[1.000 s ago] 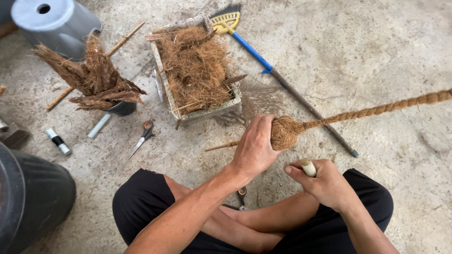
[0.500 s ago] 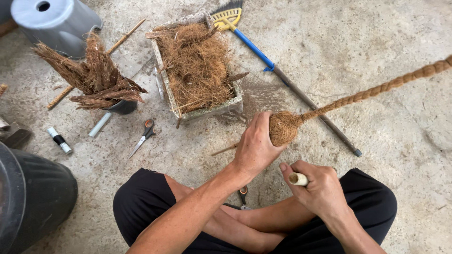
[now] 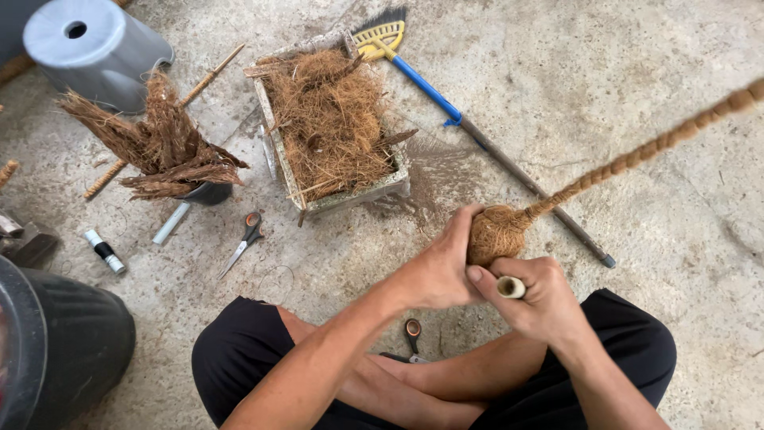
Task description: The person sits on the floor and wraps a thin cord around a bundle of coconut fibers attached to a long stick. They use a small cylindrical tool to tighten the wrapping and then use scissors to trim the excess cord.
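Black-trousered lap, scissors resting between knees | right hand fisted on pale spool | left hand cupped around fibre ball, steadying it at twisted rope end | tray of coir near, within reach | broom beyond.

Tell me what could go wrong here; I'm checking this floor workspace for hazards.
The long fibre-wrapped pole sticks out far beyond the left hand and right hand, so swinging it could strike the blue-handled broom. The small orange-handled scissors between the crossed legs might jab a leg.
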